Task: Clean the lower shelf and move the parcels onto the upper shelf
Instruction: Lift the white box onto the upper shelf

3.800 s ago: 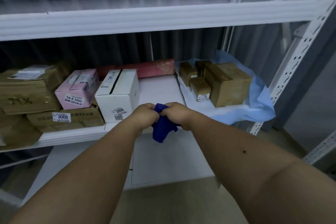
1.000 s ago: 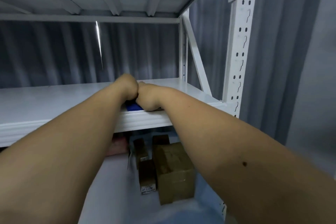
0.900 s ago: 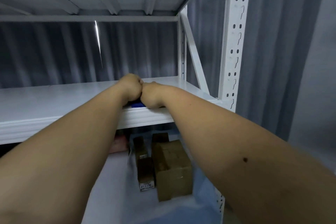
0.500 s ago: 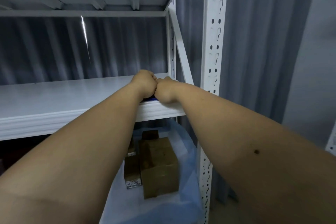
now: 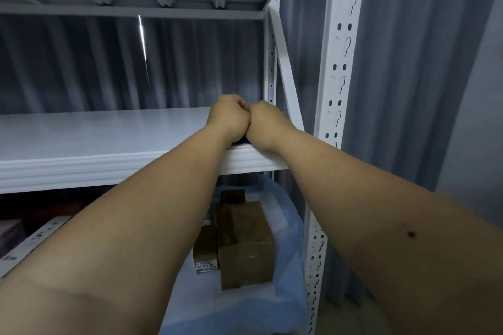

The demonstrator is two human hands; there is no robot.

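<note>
Your left hand (image 5: 228,118) and right hand (image 5: 265,124) are both fisted, knuckles touching, on a blue cloth (image 5: 243,141) at the upper shelf's (image 5: 109,141) front right edge. Below, the small box (image 5: 206,249), long axis upright, reads "47-3-330" beside the bigger brown box (image 5: 245,245).

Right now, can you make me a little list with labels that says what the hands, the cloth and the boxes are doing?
left hand: left hand, fist on the white metal upper shelf, knuckles touching the right hand
right hand: right hand, fist near the shelf's right end
cloth: dark blue cloth, only a sliver showing under the fists
parcels: brown cardboard boxes on the pale blue sheet, shelf below
</note>
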